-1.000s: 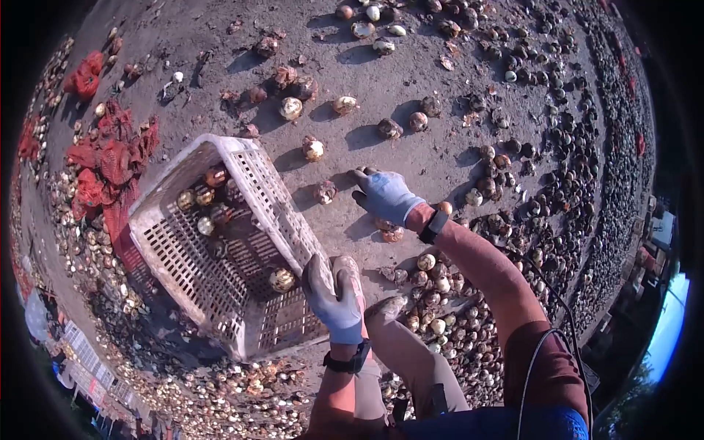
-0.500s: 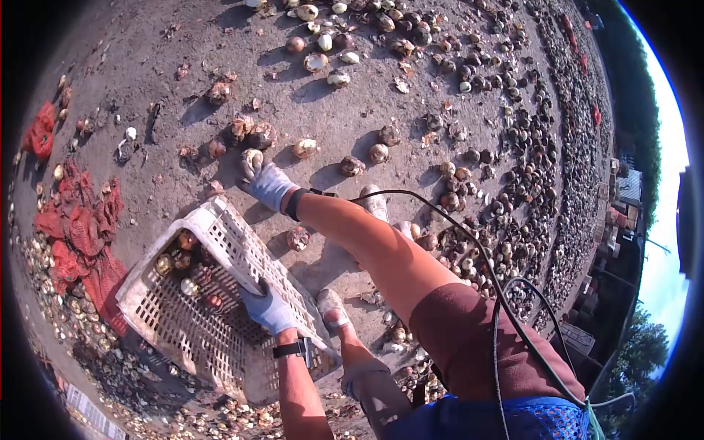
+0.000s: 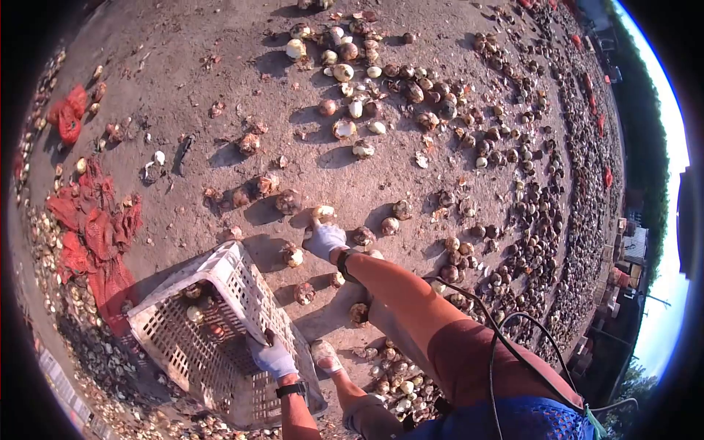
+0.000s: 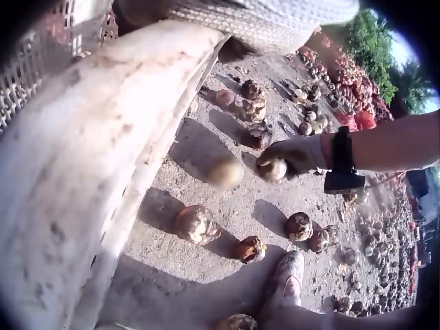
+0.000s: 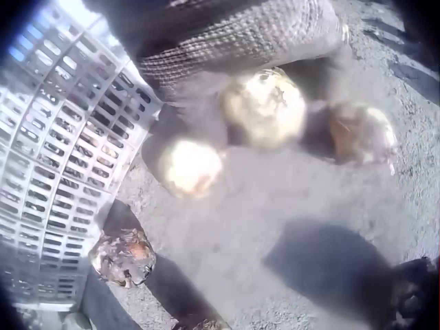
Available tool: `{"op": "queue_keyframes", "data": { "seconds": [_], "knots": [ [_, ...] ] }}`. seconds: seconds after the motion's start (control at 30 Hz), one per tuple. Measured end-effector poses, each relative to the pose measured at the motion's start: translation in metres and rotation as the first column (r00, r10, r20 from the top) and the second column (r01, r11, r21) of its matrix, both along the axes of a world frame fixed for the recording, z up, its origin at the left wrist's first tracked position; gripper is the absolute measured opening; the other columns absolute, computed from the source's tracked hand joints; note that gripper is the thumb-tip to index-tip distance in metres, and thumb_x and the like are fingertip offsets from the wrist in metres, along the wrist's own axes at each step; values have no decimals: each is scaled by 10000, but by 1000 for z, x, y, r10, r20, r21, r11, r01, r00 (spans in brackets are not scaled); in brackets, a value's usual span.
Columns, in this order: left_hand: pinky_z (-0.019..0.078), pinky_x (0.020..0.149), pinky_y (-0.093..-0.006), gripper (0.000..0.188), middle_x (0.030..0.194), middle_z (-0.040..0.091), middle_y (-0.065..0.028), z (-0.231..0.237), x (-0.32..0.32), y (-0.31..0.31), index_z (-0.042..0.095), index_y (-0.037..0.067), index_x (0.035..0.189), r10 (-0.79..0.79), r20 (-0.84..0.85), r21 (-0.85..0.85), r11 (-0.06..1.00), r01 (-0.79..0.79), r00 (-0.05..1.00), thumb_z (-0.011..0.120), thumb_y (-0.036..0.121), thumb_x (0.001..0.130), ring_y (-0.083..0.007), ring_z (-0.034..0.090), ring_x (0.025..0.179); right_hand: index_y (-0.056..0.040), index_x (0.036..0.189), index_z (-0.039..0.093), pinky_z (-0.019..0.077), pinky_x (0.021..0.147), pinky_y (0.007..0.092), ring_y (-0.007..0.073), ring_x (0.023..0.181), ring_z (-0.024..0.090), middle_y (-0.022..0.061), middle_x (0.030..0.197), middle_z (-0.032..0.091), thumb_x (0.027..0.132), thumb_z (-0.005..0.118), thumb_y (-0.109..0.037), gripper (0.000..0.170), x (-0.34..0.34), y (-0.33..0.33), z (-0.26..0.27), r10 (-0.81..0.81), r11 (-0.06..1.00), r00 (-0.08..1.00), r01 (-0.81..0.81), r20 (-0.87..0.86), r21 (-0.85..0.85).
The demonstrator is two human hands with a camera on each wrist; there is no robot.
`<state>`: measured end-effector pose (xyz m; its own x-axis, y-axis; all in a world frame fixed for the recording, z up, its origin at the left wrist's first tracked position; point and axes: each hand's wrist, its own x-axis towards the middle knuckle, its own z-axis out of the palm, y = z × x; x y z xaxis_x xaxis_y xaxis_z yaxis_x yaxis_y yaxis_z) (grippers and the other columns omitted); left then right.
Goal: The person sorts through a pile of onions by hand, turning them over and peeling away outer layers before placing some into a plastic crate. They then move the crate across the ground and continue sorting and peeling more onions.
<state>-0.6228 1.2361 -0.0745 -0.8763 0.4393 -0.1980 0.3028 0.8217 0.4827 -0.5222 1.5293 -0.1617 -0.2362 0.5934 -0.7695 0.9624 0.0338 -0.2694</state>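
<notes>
The gloved left hand [image 3: 275,359] grips the near rim of a tilted white slatted crate [image 3: 275,312]; a few onion-like bulbs lie inside. Stretched out over the ground, the gloved right hand [image 3: 325,240] has its fingers at a pale bulb [image 3: 323,213]. In the left wrist view, the right hand [image 4: 295,157] curls its fingers round that bulb [image 4: 273,169], while a blurred bulb [image 4: 225,172] shows between hand and crate. Across the top of the right wrist view, the glove [image 5: 240,41] overlaps a pale bulb [image 5: 265,108], with another [image 5: 191,167] lower left.
Red netting [image 3: 95,235] lies left of the crate. Loose bulbs [image 3: 363,235] are scattered ahead and denser to the right. A shoe [image 3: 326,357] stands just right of the crate. A black cable [image 3: 493,330] loops over the right sleeve.
The right hand first moved forward to a bulb near the crate, then rightward to another one; the first is gone from its spot. The left hand stays on the crate as the head view shifts.
</notes>
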Motion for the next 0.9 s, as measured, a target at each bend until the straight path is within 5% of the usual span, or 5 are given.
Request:
{"op": "queue_keyframes", "data": {
  "seconds": [0.33, 0.5, 0.63, 0.67, 0.9],
  "knots": [
    [487, 922, -409, 568, 1246, 589, -243, 53, 7, 28, 420, -56, 1356, 48, 272, -31, 999, -42, 961, 654, 136, 875, -347, 608, 1079, -54, 1337, 474, 439, 983, 428, 360, 1177, 529, 191, 1279, 519, 705, 765, -265, 727, -89, -115, 270, 67, 990, 199, 110, -978, 90],
    [518, 858, -400, 503, 1186, 620, -201, 43, 3, 7, 473, -43, 1282, 44, 564, 61, 994, -95, 824, 679, 157, 868, -304, 629, 995, -71, 1312, 477, 503, 830, 474, 396, 933, 632, 199, 1024, 632, 796, 653, -306, 594, -65, -178, 235, 294, 949, 719, -296, -629, 106],
    [528, 852, -388, 514, 1201, 600, -179, 55, -15, -4, 452, -42, 1271, 57, 707, -27, 998, -54, 705, 707, 152, 870, -252, 611, 986, -98, 1300, 495, 509, 811, 467, 393, 960, 639, 207, 1016, 667, 879, 615, -290, 478, 101, -189, 253, -279, 953, 833, 302, -478, -30],
    [497, 924, -375, 606, 1292, 556, -205, 30, -37, -25, 394, -44, 1367, -137, 598, -154, 947, 281, 790, 709, 115, 874, -262, 594, 1068, -99, 1301, 503, 507, 837, 449, 377, 997, 641, 191, 1041, 674, 876, 613, -291, 479, 152, -193, 273, -406, 905, 838, 424, -366, -33],
    [506, 698, -326, 449, 1091, 650, -114, 33, -33, -98, 525, 24, 1272, -26, 775, -248, 906, 342, 631, 700, 79, 862, -202, 621, 866, -34, 1221, 588, 475, 938, 463, 381, 1071, 626, 244, 1122, 657, 867, 577, -412, 518, 429, -431, 291, -891, 429, 382, 886, 244, 178]
  ]
}}
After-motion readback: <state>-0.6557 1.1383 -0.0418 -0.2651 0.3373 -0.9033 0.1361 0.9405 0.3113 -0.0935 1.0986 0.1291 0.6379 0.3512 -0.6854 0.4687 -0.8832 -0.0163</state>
